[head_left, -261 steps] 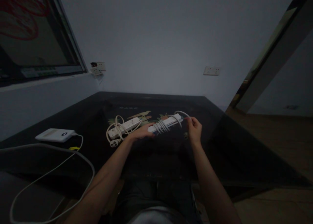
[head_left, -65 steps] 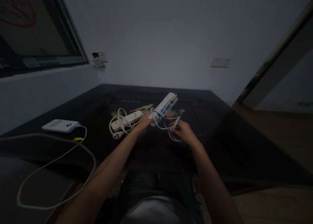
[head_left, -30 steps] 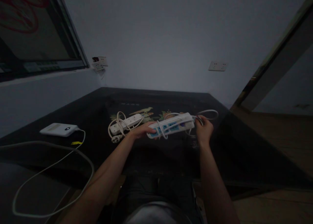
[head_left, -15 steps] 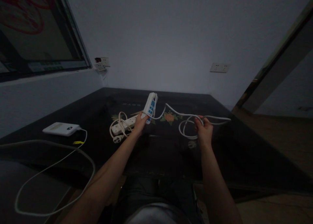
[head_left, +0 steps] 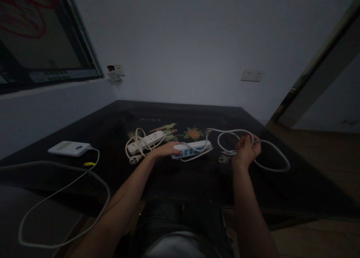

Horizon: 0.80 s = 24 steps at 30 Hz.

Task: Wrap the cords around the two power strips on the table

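My left hand [head_left: 168,149] grips the near-left end of a white power strip [head_left: 197,147] with blue sockets, which lies sideways at the middle of the table. Part of its white cable is wound around the strip. From there the cable [head_left: 271,168] runs right into loose loops, and my right hand [head_left: 247,146] is closed on them. The cable's plug [head_left: 223,159] rests just left of my right wrist. Behind my left forearm lies a second white power strip [head_left: 153,138], its cream cord [head_left: 128,147] coiled over it and its plug [head_left: 135,159] at the near end.
On the left of the black table [head_left: 180,186] is a white power bank [head_left: 69,148] with a cable [head_left: 64,246] that loops off the front edge. Wall sockets [head_left: 252,75] are on the back wall, and a window [head_left: 47,36] is at upper left.
The blue-socketed strip has swung from a raised, upright slant to lying sideways, turned by my left hand. My right hand has moved right with the cable loops.
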Motion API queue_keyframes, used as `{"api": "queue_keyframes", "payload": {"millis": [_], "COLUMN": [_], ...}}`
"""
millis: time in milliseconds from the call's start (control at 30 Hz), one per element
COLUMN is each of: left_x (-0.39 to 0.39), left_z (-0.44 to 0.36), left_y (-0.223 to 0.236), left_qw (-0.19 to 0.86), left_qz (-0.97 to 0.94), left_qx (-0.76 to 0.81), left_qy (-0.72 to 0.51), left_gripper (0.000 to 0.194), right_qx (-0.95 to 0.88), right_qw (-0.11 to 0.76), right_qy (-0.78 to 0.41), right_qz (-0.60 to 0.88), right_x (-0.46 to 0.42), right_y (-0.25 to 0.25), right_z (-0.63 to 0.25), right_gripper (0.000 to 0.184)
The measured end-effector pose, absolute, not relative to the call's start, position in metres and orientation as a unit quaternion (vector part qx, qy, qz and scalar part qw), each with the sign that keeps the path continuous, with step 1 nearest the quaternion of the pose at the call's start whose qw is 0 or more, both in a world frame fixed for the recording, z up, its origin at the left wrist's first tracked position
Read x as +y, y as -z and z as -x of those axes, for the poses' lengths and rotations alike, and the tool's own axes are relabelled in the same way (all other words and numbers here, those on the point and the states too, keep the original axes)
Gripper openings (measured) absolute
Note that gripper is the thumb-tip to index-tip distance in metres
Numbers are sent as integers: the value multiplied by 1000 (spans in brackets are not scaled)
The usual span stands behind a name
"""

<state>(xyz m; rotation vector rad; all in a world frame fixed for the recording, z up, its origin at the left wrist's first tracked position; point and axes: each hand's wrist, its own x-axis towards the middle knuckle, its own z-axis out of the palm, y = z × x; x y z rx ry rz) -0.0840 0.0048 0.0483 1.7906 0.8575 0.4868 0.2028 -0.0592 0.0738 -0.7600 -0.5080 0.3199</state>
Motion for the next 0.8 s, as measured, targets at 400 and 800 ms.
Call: {"api": "queue_keyframes", "payload": {"millis": [400,800], "left_x": [-28,-2], "left_z": [85,78], "left_y": [-75,-56], "left_qw": [766,690], "left_qz": [-585,-515], "left_qx": [212,234], "left_qy": [-162,-452], "left_gripper": [52,64], "right_qx": [-263,-272], "right_qw": [837,837], "right_qy": [-180,-198], "right_qz": [444,431], "right_x": [-56,-56], "right_y": [-70,-67], "right_z": [-201,-201], "right_gripper": [27,27]}}
